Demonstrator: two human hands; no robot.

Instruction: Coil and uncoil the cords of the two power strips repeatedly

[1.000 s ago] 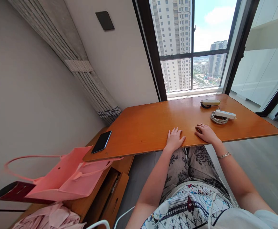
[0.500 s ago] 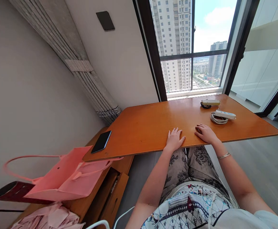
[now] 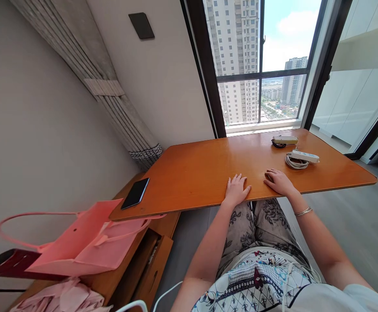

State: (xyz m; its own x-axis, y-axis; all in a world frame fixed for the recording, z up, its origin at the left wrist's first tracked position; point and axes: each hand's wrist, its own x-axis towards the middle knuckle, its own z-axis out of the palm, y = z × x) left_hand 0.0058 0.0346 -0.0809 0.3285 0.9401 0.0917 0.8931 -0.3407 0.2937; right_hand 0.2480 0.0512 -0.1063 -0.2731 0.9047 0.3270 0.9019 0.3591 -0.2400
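Observation:
Both my hands rest on the near edge of an orange-brown wooden table [image 3: 192, 173]. My left hand [image 3: 237, 189] lies palm down with its fingers spread and holds nothing. To its right, my right hand [image 3: 279, 182] also lies on the wood, fingers stretched out and slightly bent, with nothing in it. Beyond the right hand is a white power strip [image 3: 305, 156] with its grey cable [image 3: 296, 163] coiled beside it. Behind that sits a second, yellowish power strip [image 3: 285, 140] with a black cable [image 3: 278, 144]. A dark phone [image 3: 136, 193] lies flat at the table's left end.
A pink bag [image 3: 88, 242] stands on a low wooden cabinet [image 3: 124, 277] at the left, by a dark red tube-like container [image 3: 10, 262]. Pink cloth [image 3: 62, 297] lies in front. A drawer [image 3: 154, 273] stands partly out. A window [image 3: 260, 78] is behind the table.
The whole view has shifted very slightly, with things at the left a little further left. My hands have stayed in place on the table.

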